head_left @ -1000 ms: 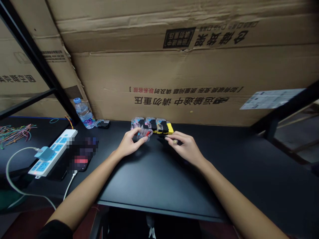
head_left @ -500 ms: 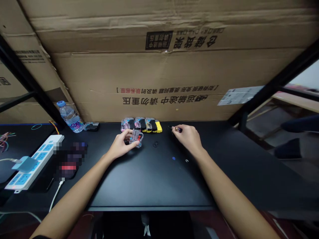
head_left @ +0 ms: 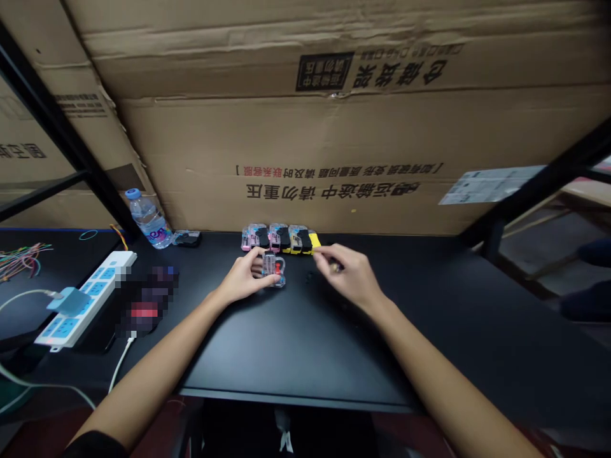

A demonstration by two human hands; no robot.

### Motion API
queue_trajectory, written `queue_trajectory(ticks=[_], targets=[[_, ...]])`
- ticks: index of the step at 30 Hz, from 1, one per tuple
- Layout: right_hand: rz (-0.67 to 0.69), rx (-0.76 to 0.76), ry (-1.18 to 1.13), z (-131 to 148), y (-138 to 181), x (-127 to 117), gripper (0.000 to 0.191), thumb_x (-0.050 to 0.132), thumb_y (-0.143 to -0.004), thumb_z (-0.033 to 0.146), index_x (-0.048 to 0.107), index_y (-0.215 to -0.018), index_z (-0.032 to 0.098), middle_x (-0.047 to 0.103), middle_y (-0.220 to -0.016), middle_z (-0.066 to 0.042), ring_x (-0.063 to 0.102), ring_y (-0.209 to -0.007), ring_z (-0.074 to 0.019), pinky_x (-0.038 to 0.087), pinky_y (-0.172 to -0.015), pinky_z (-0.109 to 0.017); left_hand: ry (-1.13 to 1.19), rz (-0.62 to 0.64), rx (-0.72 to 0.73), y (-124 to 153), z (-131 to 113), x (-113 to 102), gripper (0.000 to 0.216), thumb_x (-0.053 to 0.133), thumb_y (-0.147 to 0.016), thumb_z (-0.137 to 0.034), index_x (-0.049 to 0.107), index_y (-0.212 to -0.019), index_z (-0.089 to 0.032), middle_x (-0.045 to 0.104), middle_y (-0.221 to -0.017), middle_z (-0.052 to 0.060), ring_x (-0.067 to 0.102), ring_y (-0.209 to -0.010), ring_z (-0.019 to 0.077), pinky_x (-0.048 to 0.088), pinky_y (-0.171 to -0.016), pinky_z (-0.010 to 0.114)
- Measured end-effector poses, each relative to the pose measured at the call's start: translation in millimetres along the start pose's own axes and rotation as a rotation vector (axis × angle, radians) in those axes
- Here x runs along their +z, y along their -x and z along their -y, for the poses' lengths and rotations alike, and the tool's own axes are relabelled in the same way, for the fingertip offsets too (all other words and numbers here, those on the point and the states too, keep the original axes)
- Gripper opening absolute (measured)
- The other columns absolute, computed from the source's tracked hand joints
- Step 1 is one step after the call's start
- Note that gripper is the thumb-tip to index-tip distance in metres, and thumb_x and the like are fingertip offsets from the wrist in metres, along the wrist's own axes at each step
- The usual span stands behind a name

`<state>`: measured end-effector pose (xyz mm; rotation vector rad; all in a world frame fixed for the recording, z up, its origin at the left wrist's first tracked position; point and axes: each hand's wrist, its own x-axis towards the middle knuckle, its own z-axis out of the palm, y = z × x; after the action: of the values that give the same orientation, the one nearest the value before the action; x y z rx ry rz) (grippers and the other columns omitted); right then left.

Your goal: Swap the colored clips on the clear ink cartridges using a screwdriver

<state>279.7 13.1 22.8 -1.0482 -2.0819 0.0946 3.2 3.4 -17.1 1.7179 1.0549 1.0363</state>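
My left hand [head_left: 245, 275] is closed around a clear plastic case [head_left: 271, 270] with a rounded loop and a red part inside, held just above the black table. My right hand [head_left: 347, 272] is pinched to the right of it, slightly blurred. A small dark object with a brass-coloured end [head_left: 337, 267] shows under its fingers; its kind is unclear. Behind both hands stands a row of clear-and-black cases [head_left: 279, 238] with pink and yellow parts. The yellow end case [head_left: 314, 240] is just beyond my right fingertips. A small dark piece [head_left: 310, 277] lies between the hands.
A water bottle [head_left: 149, 219] and another clear-and-black case [head_left: 186, 238] stand at the back left. Nearer are a white power strip [head_left: 90, 296] and a blurred-out phone-like object on a white cable [head_left: 121, 362]. A cardboard wall [head_left: 305, 133] closes off the back of the table.
My right hand has moved left and nearer, away from the back of the table, still pinching the small object. My left hand keeps its hold. The whole view has shifted a little.
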Motion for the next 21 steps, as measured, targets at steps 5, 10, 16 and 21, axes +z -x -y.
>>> queue_trajectory(ticks=[5, 10, 16, 21], targets=[[0.265, -0.173, -0.003, 27, 13, 27, 0.046, 0.069, -0.099, 0.041, 0.066, -0.142, 0.024, 0.077, -0.097, -0.007, 0.069, -0.069, -0.0197, 0.053, -0.063, -0.03, 0.057, -0.005, -0.012, 1, -3, 1, 0.07, 0.091, -0.078, -0.045, 0.059, -0.135, -0.02, 0.082, -0.108, 0.011, 0.081, -0.091, 0.0245, 0.067, -0.08, 0.036], [0.303, -0.173, 0.046, 21, 17, 37, 0.055, 0.071, -0.098, 0.038, 0.058, -0.149, 0.022, 0.077, -0.101, -0.009, 0.073, -0.079, -0.0242, 0.056, -0.067, -0.032, 0.057, -0.002, -0.025, 2, -6, 4, 0.071, 0.092, -0.077, -0.045, 0.062, -0.136, -0.018, 0.082, -0.1, 0.009, 0.08, -0.088, 0.0233, 0.067, -0.079, 0.035], [0.288, -0.194, 0.013, 18, 18, 38, 0.048, 0.07, -0.099, 0.038, 0.062, -0.143, 0.021, 0.078, -0.102, -0.011, 0.074, -0.083, -0.0257, 0.058, -0.071, -0.034, 0.176, 0.02, -0.04, 0, -8, 6, 0.077, 0.092, -0.075, -0.046, 0.06, -0.14, -0.018, 0.082, -0.107, 0.011, 0.08, -0.093, 0.0242, 0.068, -0.08, 0.036], [0.279, -0.201, -0.009, 20, 19, 38, 0.04, 0.066, -0.102, 0.039, 0.066, -0.137, 0.02, 0.077, -0.097, -0.011, 0.073, -0.079, -0.0251, 0.057, -0.071, -0.035, 0.066, 0.024, -0.027, 2, -12, 4, 0.071, 0.089, -0.079, -0.046, 0.06, -0.138, -0.018, 0.08, -0.095, 0.006, 0.078, -0.08, 0.0197, 0.062, -0.069, 0.028]])
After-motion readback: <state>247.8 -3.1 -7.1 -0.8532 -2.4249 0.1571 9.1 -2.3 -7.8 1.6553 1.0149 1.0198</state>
